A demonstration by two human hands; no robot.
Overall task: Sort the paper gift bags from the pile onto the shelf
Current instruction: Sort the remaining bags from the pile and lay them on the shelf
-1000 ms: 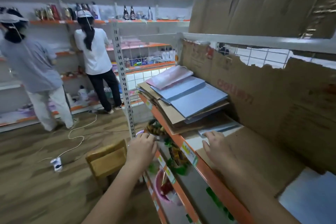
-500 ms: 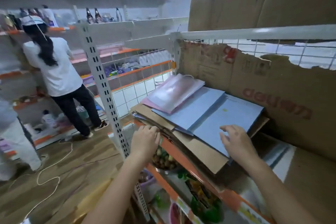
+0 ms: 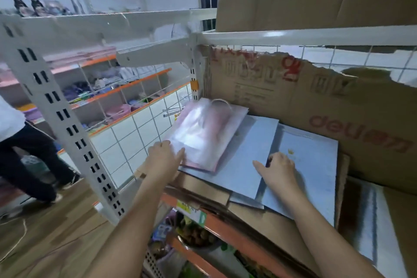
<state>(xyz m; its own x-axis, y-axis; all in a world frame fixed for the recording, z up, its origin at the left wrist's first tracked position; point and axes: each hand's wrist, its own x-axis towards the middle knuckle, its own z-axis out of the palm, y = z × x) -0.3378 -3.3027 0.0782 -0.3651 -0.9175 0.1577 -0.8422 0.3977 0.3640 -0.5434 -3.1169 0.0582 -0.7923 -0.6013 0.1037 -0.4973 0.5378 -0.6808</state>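
Both hands moved onto pile, left hand (image 3: 163, 160) fingers flat on 1 pink bag (image 3: 209, 133), right hand (image 3: 281, 170) fingers gripping 1 of 2 blue bags (image 3: 313, 165)

Left hand (image 3: 163, 160) fingertips hidden under pink bag (image 3: 209, 133) edge; grip unclear. Right hand (image 3: 279, 170) fingertips tucked behind blue bag (image 3: 309, 165) edge. Brown bags (image 3: 203, 187) below pink bag mostly covered. Person (image 3: 13, 142) far left of pink bag cut off by frame, blurred.
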